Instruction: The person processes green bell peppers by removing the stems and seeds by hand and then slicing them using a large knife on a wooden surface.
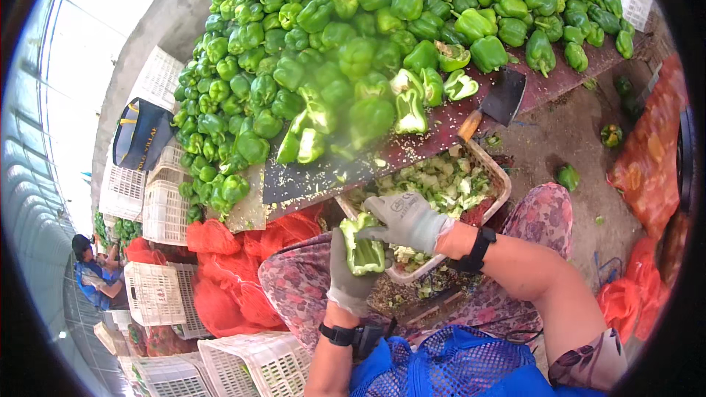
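Note:
My left hand (347, 281), in a grey work glove, is closed around a halved green bell pepper (365, 251), its hollow inside facing up. Gloved too, my right hand (407, 219) has its curled fingers at the upper edge and inside of that half; the fingertips are partly hidden. Below both hands a white plastic crate (501, 176) holds pale green pepper cores and seeds (448, 180). On the dark red board (448, 119) ahead, cut pepper halves (410, 112) lie beside a cleaver (504, 95) with a wooden handle.
A large heap of whole green peppers (316, 11) covers the far side of the board. Red mesh sacks (228, 279) and white crates (254, 360) stand at left. A filled mesh sack (651, 162) leans at right. Another person (99, 276) works at far left.

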{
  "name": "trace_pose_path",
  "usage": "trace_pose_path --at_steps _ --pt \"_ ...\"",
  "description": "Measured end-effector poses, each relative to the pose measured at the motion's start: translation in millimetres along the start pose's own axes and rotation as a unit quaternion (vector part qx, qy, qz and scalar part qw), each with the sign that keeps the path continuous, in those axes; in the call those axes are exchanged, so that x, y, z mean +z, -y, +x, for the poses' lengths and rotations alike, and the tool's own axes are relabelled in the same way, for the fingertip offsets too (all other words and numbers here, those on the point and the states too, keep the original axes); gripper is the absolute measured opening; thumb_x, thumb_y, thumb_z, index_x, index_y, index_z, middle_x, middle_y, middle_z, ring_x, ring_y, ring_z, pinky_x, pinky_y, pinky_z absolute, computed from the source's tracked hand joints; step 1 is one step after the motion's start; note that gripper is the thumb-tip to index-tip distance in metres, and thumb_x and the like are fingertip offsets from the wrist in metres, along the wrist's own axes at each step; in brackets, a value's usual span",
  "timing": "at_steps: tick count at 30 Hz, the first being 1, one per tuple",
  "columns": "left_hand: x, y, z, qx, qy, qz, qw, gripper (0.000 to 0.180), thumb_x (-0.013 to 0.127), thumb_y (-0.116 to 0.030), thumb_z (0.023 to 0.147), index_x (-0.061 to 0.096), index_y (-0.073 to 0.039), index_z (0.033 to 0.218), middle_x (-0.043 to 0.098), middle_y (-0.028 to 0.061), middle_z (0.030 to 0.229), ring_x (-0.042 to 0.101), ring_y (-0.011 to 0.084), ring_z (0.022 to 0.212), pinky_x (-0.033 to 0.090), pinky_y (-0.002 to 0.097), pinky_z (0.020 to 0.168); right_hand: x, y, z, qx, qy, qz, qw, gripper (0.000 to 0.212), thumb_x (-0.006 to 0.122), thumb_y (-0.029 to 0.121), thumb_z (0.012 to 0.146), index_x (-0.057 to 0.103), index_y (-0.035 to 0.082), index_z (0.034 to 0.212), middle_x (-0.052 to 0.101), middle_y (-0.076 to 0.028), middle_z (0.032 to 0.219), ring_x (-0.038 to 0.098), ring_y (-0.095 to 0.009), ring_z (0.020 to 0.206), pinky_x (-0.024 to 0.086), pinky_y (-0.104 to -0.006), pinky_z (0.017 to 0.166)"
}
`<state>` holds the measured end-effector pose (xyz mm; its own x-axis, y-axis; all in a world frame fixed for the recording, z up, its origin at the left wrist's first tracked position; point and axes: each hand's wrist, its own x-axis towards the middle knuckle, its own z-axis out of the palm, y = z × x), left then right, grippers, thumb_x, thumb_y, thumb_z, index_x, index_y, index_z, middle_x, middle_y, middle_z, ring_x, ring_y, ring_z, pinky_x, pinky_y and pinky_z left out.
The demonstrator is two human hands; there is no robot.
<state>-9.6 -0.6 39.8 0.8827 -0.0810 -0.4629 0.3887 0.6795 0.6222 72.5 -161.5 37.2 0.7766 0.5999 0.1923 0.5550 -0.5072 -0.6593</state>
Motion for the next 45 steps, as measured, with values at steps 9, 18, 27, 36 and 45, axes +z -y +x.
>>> trace_pose_path --at_steps 9,18,27,36,45 --pt "16 -2 1 0.014 -0.046 -0.056 0.997 0.057 0.04 -0.061 0.094 0.053 -0.017 0.128 0.061 0.0042 0.119 0.06 0.0258 0.105 0.051 0.0446 0.086 1 12 -1 -0.131 -0.158 0.047 0.978 0.049 0.061 0.035 0.088 0.052 0.007 0.129 0.052 -0.02 0.13 0.05 -0.039 0.119 0.039 -0.049 0.1" --pt "12 0 -13 0.03 -0.058 0.078 0.995 0.048 0.041 -0.055 0.097 0.055 -0.018 0.124 0.065 0.0024 0.101 0.06 0.0145 0.079 0.048 0.0301 0.061 18 -18 7 0.06 0.01 -0.022 0.998 0.05 0.042 0.045 0.097 0.052 0.011 0.133 0.051 -0.017 0.132 0.046 -0.036 0.124 0.028 -0.051 0.11" --pt "-16 -5 46 -0.046 -0.038 0.239 0.969 0.05 0.051 -0.047 0.097 0.056 -0.005 0.125 0.065 0.0054 0.109 0.064 0.0188 0.094 0.053 0.0322 0.082 53 -15 1 0.101 -0.031 0.398 0.911 0.037 0.048 0.027 0.095 0.057 0.006 0.125 0.063 -0.02 0.113 0.06 -0.038 0.106 0.047 -0.043 0.091" --pt "-120 -55 104 0.259 -0.399 0.478 0.738 0.032 0.063 -0.027 0.087 0.061 -0.003 0.108 0.065 0.008 0.09 0.059 0.0181 0.075 0.049 0.033 0.064 8 -19 -1 0.217 -0.053 0.245 0.943 0.044 0.048 0.037 0.093 0.055 0.005 0.123 0.053 -0.02 0.128 0.053 -0.04 0.115 0.042 -0.0428 0.098" --pt "-262 24 163 0.048 -0.325 0.527 0.784 0.03 0.062 -0.02 0.084 0.065 -0.003 0.107 0.065 0.0081 0.081 0.059 0.0209 0.071 0.048 0.0355 0.062 -5 -3 2 0.121 -0.065 0.226 0.964 0.029 0.055 0.026 0.093 0.06 0.004 0.113 0.062 -0.017 0.105 0.06 -0.034 0.098 0.047 -0.0387 0.086"
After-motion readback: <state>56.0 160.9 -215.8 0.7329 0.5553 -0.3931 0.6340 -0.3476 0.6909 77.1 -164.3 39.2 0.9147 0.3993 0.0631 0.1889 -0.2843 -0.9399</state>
